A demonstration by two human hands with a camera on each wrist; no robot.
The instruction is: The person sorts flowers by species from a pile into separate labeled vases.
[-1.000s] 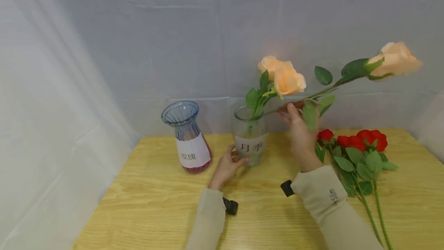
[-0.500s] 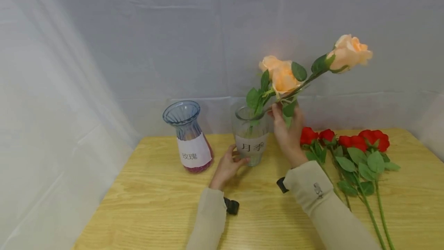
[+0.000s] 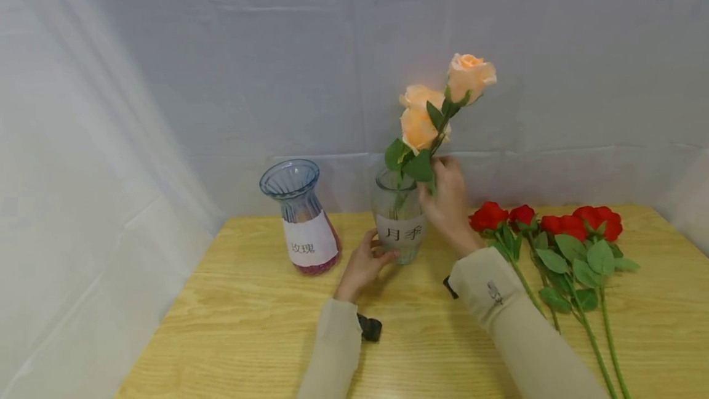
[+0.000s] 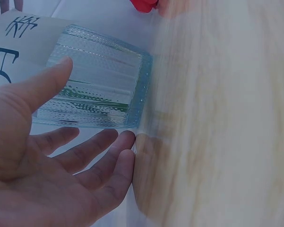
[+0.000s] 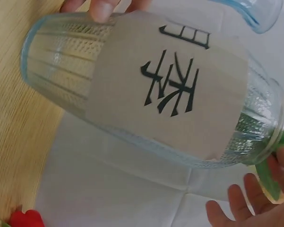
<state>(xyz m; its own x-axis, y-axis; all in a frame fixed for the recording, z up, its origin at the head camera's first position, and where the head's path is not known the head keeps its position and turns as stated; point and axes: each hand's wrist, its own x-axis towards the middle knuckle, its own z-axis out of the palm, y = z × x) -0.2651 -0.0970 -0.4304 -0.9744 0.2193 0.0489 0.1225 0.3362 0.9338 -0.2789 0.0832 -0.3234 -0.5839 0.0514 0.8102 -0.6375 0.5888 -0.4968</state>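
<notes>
Your left hand sits low at the left of the clear vase, thumb across its front, fingers bent alongside. Your left forearm reaches up from in front of the vase. Your right hand is higher, right beside the vase's rim, fingers bent; your right forearm slants in from the vase's front right.

The full-headed peach roses have green leaves. The clear glass vase is ribbed; the flared glass vase is blue above, purplish-pink below. Paper labels are white with black writing. The lying roses are red.
</notes>
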